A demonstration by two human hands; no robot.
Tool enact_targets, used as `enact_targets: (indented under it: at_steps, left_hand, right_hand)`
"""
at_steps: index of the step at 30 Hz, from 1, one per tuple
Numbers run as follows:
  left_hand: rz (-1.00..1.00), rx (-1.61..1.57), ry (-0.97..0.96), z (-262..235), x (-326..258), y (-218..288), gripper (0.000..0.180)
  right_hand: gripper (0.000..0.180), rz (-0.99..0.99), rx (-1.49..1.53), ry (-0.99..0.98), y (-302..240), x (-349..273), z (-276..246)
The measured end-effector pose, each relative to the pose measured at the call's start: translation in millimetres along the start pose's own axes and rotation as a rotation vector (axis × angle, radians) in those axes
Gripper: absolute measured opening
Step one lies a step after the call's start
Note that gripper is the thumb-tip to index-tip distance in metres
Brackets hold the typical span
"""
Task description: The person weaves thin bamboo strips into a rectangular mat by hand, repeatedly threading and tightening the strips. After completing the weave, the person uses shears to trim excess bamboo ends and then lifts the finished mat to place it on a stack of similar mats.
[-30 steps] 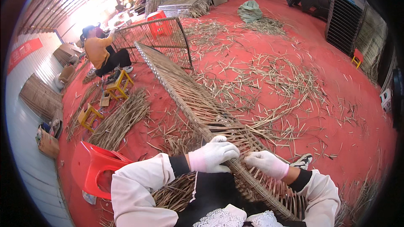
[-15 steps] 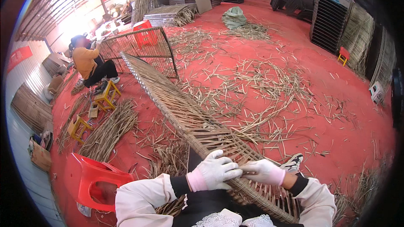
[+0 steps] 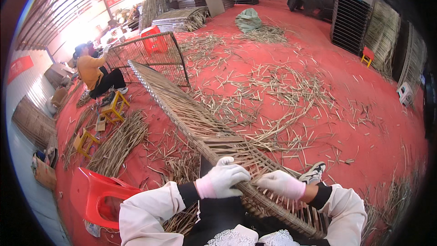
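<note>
A long woven panel of brown, reed-like strips on a frame slants from far left to near right, its near end against my lap. My left hand, in a white glove with a pink cuff, lies over the panel's thick near edge with its fingers curled round it. On the other side of that edge, my right hand, gloved the same way, has its fingertips pinched together close to the weave. What sits between those fingertips is too small to make out. The undersides of both hands are hidden.
Loose strips litter the red floor, and a bundle of strips lies left. A red plastic stool stands by my left arm. Beyond it are small yellow stools and a seated person at another panel. Stacked frames stand far right.
My hands have drawn a little apart at the panel's edge: the left has shifted leftward and its fingers have come away from the right hand's fingertips. The panel stays nearly in place.
</note>
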State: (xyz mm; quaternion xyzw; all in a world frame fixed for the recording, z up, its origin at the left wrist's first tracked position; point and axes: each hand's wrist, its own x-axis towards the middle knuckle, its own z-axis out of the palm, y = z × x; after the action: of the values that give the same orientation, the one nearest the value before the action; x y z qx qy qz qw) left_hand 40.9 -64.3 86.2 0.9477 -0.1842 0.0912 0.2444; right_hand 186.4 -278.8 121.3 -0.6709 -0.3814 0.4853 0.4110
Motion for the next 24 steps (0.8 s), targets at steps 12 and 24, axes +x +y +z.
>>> enact_targets:
  at_steps: [12,24]
  left_hand:
    - [0.171,0.304,-0.042,26,12,34,0.065]
    - [-0.061,0.061,-0.097,26,22,54,0.055]
  right_hand:
    - [0.036,-0.447,-0.558,-0.121,76,-9,-43]
    - [0.021,-0.504,-0.737,-0.016,47,-39,-45]
